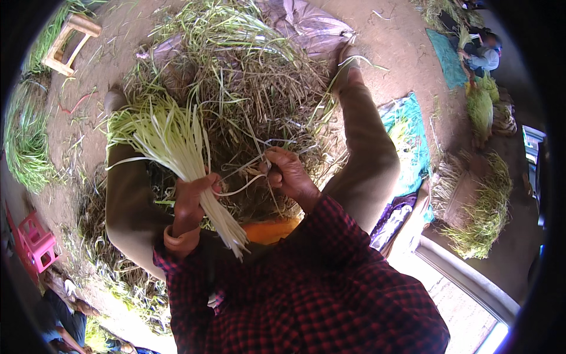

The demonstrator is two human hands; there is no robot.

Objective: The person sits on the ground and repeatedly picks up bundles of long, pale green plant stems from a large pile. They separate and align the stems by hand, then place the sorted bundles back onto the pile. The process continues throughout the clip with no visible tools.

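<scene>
My left hand [192, 194] is closed around the middle of a bundle of pale, chive-like stalks [183, 159]. The yellow-green leaf tips fan out up and left, while the white stem ends point down towards my lap. To the right, my right hand [289, 172] pinches pale thin strands between thumb and fingers. One white strand [242, 191] curves from the bundle to these fingers. Beneath both hands, between my legs, lies a heap of dry stalks and loose greens [261, 97]; my hands hide part of it.
A wooden stool [70, 42] stands upper left, near green bundles [28, 132]. A pink plastic stool [37, 241] is at the left edge. On the right are a teal sheet [418, 146] and a heap of greens [482, 221]. Another person [484, 57] sits upper right.
</scene>
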